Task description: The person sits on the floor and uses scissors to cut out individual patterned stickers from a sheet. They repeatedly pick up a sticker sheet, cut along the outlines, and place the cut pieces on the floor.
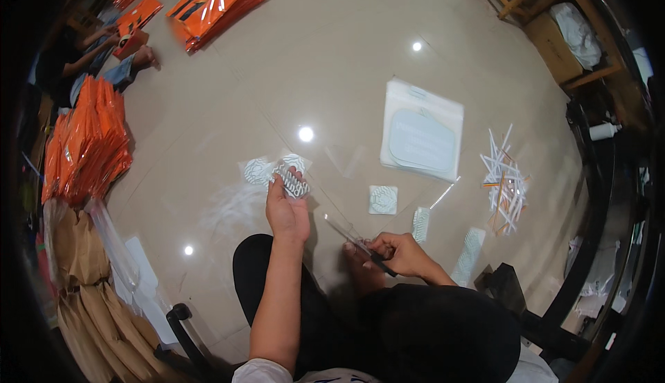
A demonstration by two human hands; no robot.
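Note:
My left hand (288, 219), palm up, holds a clear-film decal with silvery lettering (295, 184) between thumb and fingers. Just beyond it, round wavy-patterned decals (256, 171) on clear film lie on the floor. My right hand (397, 253) grips a slim tool (358, 240) with a shiny, blade-like front and a dark rear part; its exact kind is unclear. The tool's tip points up and left, towards my left hand but apart from it. A square stack of round decals (383, 200) and a narrow patterned stack (421, 224) lie beyond my right hand.
Clear plastic bags with pale blue sheets (422, 138) lie ahead. Right of them is a pile of paper strips (504, 190); a longer patterned strip (469, 255) is nearer. Orange packets (88, 144) and brown paper bags (80, 242) line the left. Another person (78, 60) sits far left.

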